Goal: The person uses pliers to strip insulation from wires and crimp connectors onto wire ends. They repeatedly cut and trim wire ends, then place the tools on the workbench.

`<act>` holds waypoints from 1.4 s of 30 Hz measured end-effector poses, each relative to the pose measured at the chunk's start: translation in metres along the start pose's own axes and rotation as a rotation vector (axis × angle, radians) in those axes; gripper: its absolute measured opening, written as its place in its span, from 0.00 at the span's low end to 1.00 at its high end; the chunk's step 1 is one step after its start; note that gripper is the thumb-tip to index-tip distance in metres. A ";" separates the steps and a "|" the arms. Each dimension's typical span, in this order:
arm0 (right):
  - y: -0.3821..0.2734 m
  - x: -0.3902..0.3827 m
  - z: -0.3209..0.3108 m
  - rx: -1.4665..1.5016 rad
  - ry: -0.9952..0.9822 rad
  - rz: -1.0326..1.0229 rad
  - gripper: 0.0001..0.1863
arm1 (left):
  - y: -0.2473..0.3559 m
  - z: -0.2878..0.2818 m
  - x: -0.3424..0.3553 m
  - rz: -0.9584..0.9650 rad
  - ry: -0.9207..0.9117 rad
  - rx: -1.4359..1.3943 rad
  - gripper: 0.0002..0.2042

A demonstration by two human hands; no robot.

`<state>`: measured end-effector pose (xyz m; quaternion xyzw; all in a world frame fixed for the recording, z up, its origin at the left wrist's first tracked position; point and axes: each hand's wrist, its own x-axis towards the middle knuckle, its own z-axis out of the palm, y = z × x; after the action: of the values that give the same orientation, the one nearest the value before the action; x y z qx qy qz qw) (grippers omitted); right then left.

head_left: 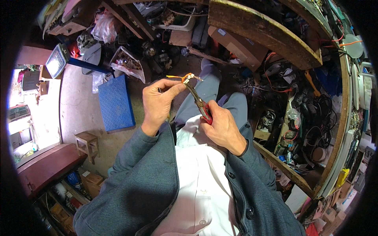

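Observation:
Between thumb and fingers, my left hand point(160, 101) pinches a small bundle of orange and white wires point(187, 78) with pale ends, whose exact make is too small to tell. My right hand point(223, 126) is wrapped round the red handles of a pair of pliers point(204, 109). The dark jaws of the pliers point up and to the left and meet the wire piece right by my left fingertips. Both hands are raised in front of my lap, above my grey trousers point(208, 88).
A blue platform scale point(116, 104) stands on the floor at the left, with a wooden stool point(87, 144) nearer. A box of scraps point(129, 65) lies beyond. On the right, a wooden-edged bench point(283, 167) holds tangled black cables point(315, 118). A thick wooden board point(267, 31) juts in ahead.

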<state>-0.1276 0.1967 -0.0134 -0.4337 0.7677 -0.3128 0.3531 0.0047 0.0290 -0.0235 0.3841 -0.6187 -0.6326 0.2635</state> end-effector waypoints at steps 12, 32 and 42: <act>0.008 0.002 0.002 0.045 0.018 0.001 0.09 | 0.000 0.002 0.003 0.068 -0.055 -0.032 0.10; 0.029 -0.002 0.013 -0.208 0.035 -0.062 0.10 | 0.017 -0.014 0.027 0.076 -0.339 0.459 0.07; 0.033 -0.001 0.012 -0.258 0.020 -0.051 0.11 | 0.007 -0.017 0.026 0.062 -0.350 0.451 0.08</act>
<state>-0.1322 0.2095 -0.0458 -0.4917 0.7938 -0.2248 0.2788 0.0027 -0.0026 -0.0197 0.2988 -0.7914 -0.5273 0.0796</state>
